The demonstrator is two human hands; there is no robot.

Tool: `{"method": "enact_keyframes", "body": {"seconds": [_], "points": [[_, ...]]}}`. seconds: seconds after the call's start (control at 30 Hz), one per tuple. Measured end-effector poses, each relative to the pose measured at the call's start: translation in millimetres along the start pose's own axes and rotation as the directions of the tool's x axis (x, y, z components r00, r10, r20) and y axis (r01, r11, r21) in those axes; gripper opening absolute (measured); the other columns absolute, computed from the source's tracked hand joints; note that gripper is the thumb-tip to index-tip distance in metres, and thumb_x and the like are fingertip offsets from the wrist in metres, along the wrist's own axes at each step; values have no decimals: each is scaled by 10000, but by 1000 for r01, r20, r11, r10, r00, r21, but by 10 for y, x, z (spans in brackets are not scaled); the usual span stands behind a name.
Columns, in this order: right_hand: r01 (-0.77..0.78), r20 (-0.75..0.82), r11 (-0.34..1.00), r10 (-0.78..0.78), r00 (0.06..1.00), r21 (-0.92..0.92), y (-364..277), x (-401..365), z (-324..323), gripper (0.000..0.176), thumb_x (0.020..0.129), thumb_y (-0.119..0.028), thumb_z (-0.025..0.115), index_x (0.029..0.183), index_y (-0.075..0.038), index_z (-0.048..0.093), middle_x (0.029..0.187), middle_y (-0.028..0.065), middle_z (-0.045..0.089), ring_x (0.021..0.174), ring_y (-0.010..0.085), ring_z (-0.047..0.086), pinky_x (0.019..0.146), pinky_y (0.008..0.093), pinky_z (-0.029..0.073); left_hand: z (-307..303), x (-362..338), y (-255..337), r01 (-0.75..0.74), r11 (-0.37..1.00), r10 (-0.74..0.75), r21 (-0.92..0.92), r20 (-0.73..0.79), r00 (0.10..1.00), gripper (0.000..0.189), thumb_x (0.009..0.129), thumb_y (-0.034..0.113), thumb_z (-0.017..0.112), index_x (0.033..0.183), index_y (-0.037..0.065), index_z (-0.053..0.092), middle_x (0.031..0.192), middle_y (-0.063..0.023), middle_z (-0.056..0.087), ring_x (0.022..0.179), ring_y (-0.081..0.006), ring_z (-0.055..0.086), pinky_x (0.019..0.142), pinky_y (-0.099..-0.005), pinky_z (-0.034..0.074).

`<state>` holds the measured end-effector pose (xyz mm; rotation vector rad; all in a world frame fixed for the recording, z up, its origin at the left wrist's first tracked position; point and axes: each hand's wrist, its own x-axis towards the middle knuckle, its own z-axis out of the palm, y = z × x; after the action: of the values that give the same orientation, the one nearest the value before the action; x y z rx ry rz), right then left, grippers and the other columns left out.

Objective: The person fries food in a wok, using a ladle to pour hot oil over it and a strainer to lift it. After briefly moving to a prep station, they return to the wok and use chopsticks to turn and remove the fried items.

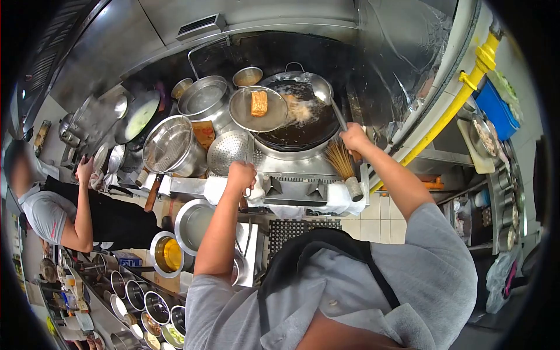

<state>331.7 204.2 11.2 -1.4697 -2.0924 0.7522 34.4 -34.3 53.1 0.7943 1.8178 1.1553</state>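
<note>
My left hand (241, 177) is closed around the handle of a round mesh strainer (240, 111). A golden-brown fried block (259, 104) rests in the strainer, which is held over the left side of a large wok (291, 137). Dark oil bubbles in the wok, with a pale frothy patch (298, 108) near its middle. My right hand (354, 140) grips a ladle (321, 90) by its long handle; the ladle's bowl is at the wok's far right rim. Below my right hand stands a bamboo wok brush (341, 160). A perforated skimmer (227, 153) lies beside my left hand.
On the left, a mesh basket (168, 146) sits on a metal pot, and another person (70, 204) stands at a steaming wok (140, 119). A pot of yellow liquid (169, 254) is below. A yellow pipe (449, 119) runs along the right wall.
</note>
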Motion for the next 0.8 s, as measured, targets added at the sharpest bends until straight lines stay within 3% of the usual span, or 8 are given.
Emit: {"method": "enact_keyframes", "body": {"seconds": [0.07, 0.1, 0.13, 0.2, 0.23, 0.33, 0.47, 0.8], "points": [[-109, 238, 987, 78, 968, 118, 41, 109, 175, 246, 833, -167, 532, 803, 73, 576, 592, 196, 594, 469, 292, 593, 513, 382, 497, -95, 46, -4, -15, 1000, 15, -19, 18, 1000, 220, 865, 123, 509, 700, -23, 521, 551, -60, 504, 372, -145, 451, 332, -305, 382], [-437, 355, 773, 291, 888, 460, -317, -28, 68, 299, 882, -175, 479, 641, -4, 524, 473, 81, 508, 378, 199, 504, 393, 311, 441, -127, 48, 18, -20, 1000, 20, -16, 24, 999, 220, 865, 123, 509, 700, -23, 521, 551, -60, 504, 372, -145, 451, 332, -305, 382], [-438, 349, 771, 296, 889, 462, -340, 32, 96, 299, 882, -175, 479, 641, -4, 524, 473, 81, 508, 378, 199, 504, 393, 311, 441, -145, 33, 49, -36, 999, 36, 2, 12, 999, 226, 865, 119, 506, 693, -26, 521, 551, -64, 507, 371, -148, 452, 330, -305, 378], [-773, 758, 25, 177, 628, 634, -464, 170, 71, 315, 906, -181, 454, 606, -90, 420, 452, -9, 400, 356, 96, 404, 342, 225, 380, -165, -1, 87, -57, 998, 57, 20, 6, 998, 232, 865, 116, 503, 686, -30, 521, 551, -67, 510, 371, -150, 453, 328, -305, 374], [-693, 696, -69, 104, 710, 717, -534, 156, 51, 272, 910, -151, 436, 651, -107, 365, 483, -22, 376, 371, 55, 385, 344, 181, 357, -169, -10, 108, -45, 998, 44, 37, 11, 999, 232, 865, 114, 501, 683, -28, 524, 549, -70, 512, 371, -154, 455, 328, -305, 371], [-663, 697, -251, 75, 713, 706, -624, 178, -116, 221, 912, -128, 424, 706, -80, 358, 521, -10, 389, 386, 61, 400, 344, 183, 356, -148, -19, 140, -33, 995, 30, 97, 24, 999, 234, 867, 114, 498, 681, -24, 532, 544, -75, 514, 370, -160, 462, 330, -304, 370], [-693, 707, -284, -68, 703, 662, -708, 171, -391, 220, 905, -110, 426, 702, -76, 347, 530, -14, 386, 395, 57, 401, 346, 169, 344, -54, 300, -166, 3, 985, -14, 172, 62, 998, 251, 870, 138, 502, 671, -10, 546, 530, -75, 516, 363, -162, 468, 321, -300, 359], [-742, 739, -157, -88, 668, 652, -1165, 189, -677, 274, 917, -124, 389, 649, -94, 344, 503, -30, 372, 373, 52, 370, 342, 169, 359, 318, 301, 120, 29, 982, -52, 188, 121, 991, 233, 785, 101, 536, 574, 1, 532, 455, -98, 506, 334, -205, 483, 294, -344, 282]]}}
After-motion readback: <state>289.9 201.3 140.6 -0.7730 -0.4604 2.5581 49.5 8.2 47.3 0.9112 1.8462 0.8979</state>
